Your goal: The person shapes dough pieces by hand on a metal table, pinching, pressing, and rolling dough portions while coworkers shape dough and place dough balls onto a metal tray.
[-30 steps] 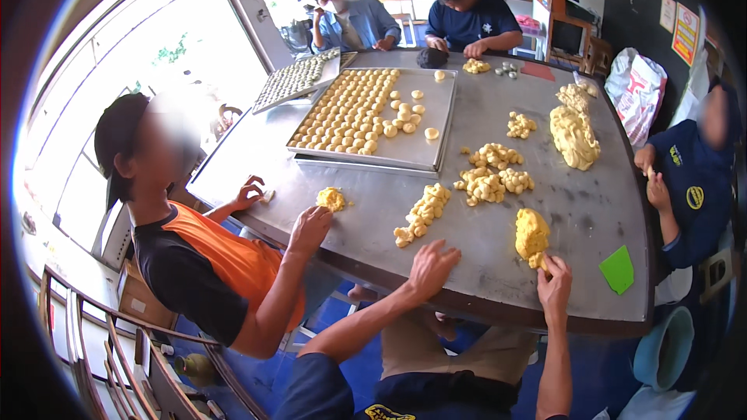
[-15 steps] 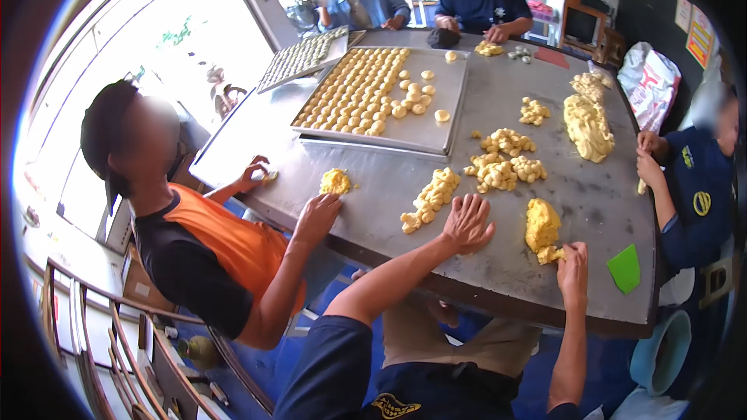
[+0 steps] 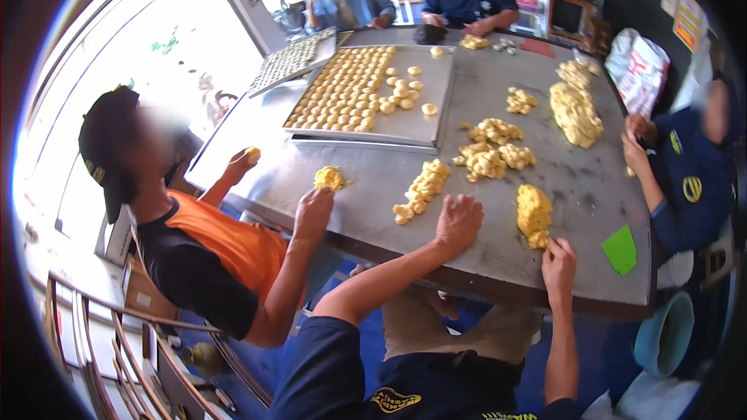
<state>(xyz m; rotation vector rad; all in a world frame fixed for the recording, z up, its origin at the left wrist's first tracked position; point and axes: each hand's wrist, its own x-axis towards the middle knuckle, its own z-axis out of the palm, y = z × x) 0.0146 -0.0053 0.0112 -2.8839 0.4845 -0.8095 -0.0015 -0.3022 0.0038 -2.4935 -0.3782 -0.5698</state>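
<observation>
My left hand (image 3: 459,223) rests on the metal table, palm down with its fingers curled in; anything beneath them is hidden. To its left lies a row of pale dough pieces (image 3: 422,191). My right hand (image 3: 559,263) is closed in a pinch at the lower end of a deep-yellow lump of filling (image 3: 534,211), its fingertips on a bit of that filling. Farther back are piles of small dough pieces (image 3: 493,152) and a large mass of dough (image 3: 576,114).
A tray (image 3: 433,113) of dough balls stands at the back left, beside a second tray (image 3: 292,62). A green scraper (image 3: 621,250) lies at the right. On my left, a person in orange (image 3: 233,245) holds a dough ball; others sit around the table (image 3: 366,218).
My left hand has gone from flat and spread to curled. My right fingers have shifted against the filling's lower end. The person on the left has lifted a dough ball off the table.
</observation>
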